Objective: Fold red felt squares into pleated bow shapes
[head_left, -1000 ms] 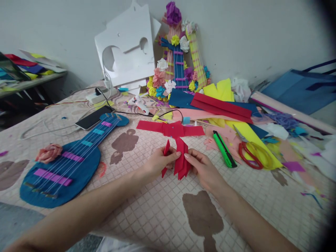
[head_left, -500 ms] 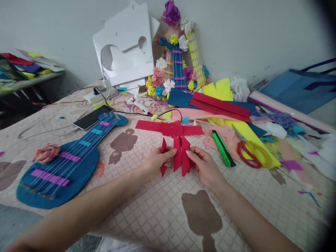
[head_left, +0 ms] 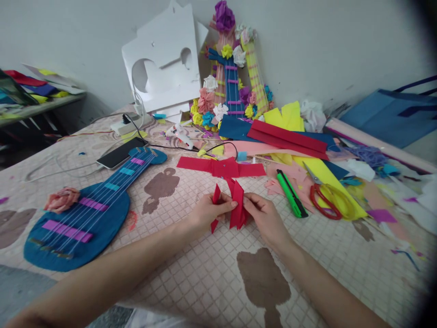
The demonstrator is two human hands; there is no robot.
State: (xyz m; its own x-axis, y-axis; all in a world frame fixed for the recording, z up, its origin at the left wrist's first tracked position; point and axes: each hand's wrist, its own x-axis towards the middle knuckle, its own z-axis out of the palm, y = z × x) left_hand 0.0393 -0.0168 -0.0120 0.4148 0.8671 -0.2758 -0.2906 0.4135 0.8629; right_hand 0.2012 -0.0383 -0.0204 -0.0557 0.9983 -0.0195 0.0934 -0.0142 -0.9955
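Between my two hands, above the middle of the table, is a strip of red crepe paper point(head_left: 236, 209) folded into several upright pleats with slanted ends. My left hand point(head_left: 213, 210) pinches it from the left, thumb on the front pleat and one pleat standing between the fingers. From the right, my right hand point(head_left: 261, 210) grips the pleats' edge between thumb and fingers. Just beyond lies a flat red strip point(head_left: 251, 170) with a red square piece point(head_left: 225, 168) across its middle. Some of my fingertips are hidden behind the paper.
A blue paper guitar point(head_left: 105, 218) lies at left near a phone point(head_left: 118, 154). To the right are a green utility knife point(head_left: 290, 193), red-handled scissors point(head_left: 324, 200) and paper scraps. A glue gun point(head_left: 180, 136), power strip point(head_left: 129, 124) and decorated guitars point(head_left: 232, 86) stand farther back.
The red pleats, spread apart before, are now pressed closer together. My left thumb has moved right onto the front pleat, and my right thumb has slipped behind the pleats' edge.
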